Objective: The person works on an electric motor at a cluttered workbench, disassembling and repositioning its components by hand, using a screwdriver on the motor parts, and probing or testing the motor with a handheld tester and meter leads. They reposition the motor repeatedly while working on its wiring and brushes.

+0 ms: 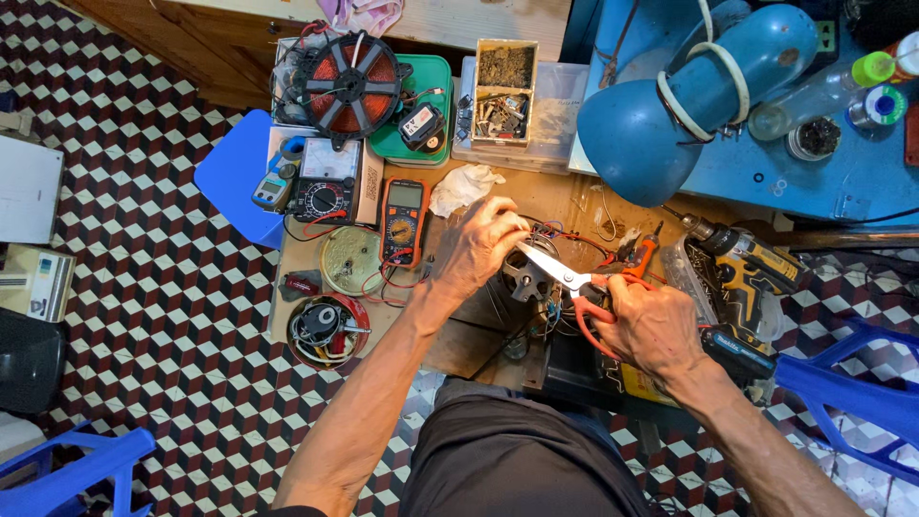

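**Cutting at a wire bundle with scissors**

Gripping the orange handles, the right hand [651,325] is holding scissors [574,282] closed around the loops, blades pointing up and left toward the left hand [479,249]. The left hand is pinching wires [550,235] between bent fingers, just above the blade tips; whether the blades are touching the wires cannot be told. Directly beneath both hands a dark motor [525,278] is sitting on the bench, wires running off it. Left of the left hand, an orange multimeter [402,220] is lying, with an analogue meter [327,189] beyond it. Above the left hand a white rag [459,187] is lying crumpled. Right of the right hand, a yellow drill [751,278] is resting close by. A blue lamp [661,115] is hanging over the bench above the right hand.
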